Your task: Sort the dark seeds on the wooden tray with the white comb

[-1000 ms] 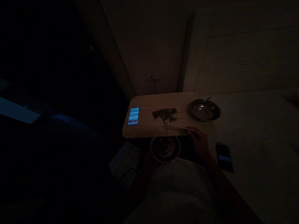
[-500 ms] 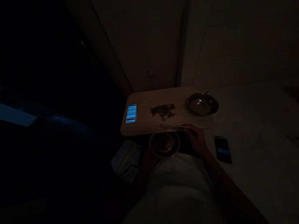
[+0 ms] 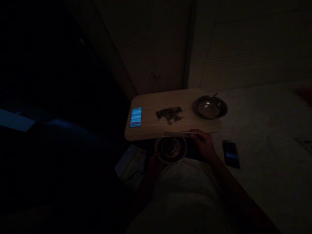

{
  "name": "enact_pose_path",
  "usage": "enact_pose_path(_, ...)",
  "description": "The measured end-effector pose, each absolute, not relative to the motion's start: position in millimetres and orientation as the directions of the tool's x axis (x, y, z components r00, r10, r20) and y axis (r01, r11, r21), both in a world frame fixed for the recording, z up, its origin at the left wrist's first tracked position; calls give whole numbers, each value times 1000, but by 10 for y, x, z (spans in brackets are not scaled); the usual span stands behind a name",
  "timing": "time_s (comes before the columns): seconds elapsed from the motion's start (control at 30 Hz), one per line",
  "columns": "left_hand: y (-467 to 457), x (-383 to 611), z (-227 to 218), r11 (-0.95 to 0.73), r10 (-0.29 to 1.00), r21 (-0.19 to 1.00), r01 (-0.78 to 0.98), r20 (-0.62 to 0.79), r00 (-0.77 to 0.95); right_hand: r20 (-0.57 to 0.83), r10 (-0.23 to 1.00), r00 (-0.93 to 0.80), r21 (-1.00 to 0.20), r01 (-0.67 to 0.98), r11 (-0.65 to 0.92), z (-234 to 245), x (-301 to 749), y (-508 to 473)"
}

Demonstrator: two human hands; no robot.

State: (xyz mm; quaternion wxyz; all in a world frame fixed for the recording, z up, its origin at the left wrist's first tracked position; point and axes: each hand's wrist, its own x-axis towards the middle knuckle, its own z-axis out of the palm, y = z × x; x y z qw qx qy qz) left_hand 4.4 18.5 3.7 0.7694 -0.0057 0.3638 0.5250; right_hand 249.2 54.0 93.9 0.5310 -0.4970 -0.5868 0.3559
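Observation:
My left hand grips the near left rim of a metal bowl, which sits just below the front edge of a pale wooden board. Some small bits are faintly visible inside the bowl. A long, flat, thin strip with a light-and-dark pattern is pinched in my right hand. It lies along the board's front edge, above the far rim of the bowl. Farther back on the board, small dark seed-like bits are spread in a loose patch. Darkness hides most of my left fingers.
A second metal bowl, with a handle sticking out behind it, stands at the board's right end. One lit phone lies at the left end. Another phone rests on the pale surface at right. A light-coloured bag or box is below left.
The strip in my right hand has come slightly nearer to me and left against the board's front edge. My left hand stays on the bowl. The whole view has shifted a little.

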Motion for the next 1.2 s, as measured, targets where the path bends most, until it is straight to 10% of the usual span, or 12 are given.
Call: enact_pose_path(1.2,224,23,-25,474,780,325,-818,-586,219,310,949,49,-934,204,294,986,2488,520)
